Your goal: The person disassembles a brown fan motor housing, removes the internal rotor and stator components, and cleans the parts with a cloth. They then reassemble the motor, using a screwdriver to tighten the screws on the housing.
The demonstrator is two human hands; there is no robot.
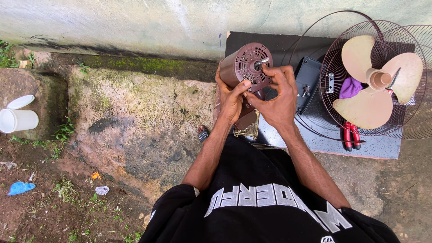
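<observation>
The brown fan motor housing [245, 67] is held up in both hands above the far-left corner of a dark slab [315, 135], its vented face and short metal shaft turned toward the camera. It is cupped from the left by the left hand [231, 101], the thumb pressed on the vented face. The right hand [279, 96] is closed over the housing's right side, with the fingertips pinched near the shaft; what is pinched there, if anything, cannot be told.

Below the hands, a brass-coloured plate [248, 130] lies at the slab's near edge. To the right, a black casing [308, 83] is seen, then a wire fan guard [328, 67] holding beige fan blades [375, 83] and a purple cloth [350, 87]. Red-handled pliers [350, 135] lie under the guard's near rim.

A slip seems possible, since the housing is held without support; small parts could be lost off the slab onto the mossy stone [135, 117] at left. Room to the right is crowded by the guard, while open room is left over the stone.
</observation>
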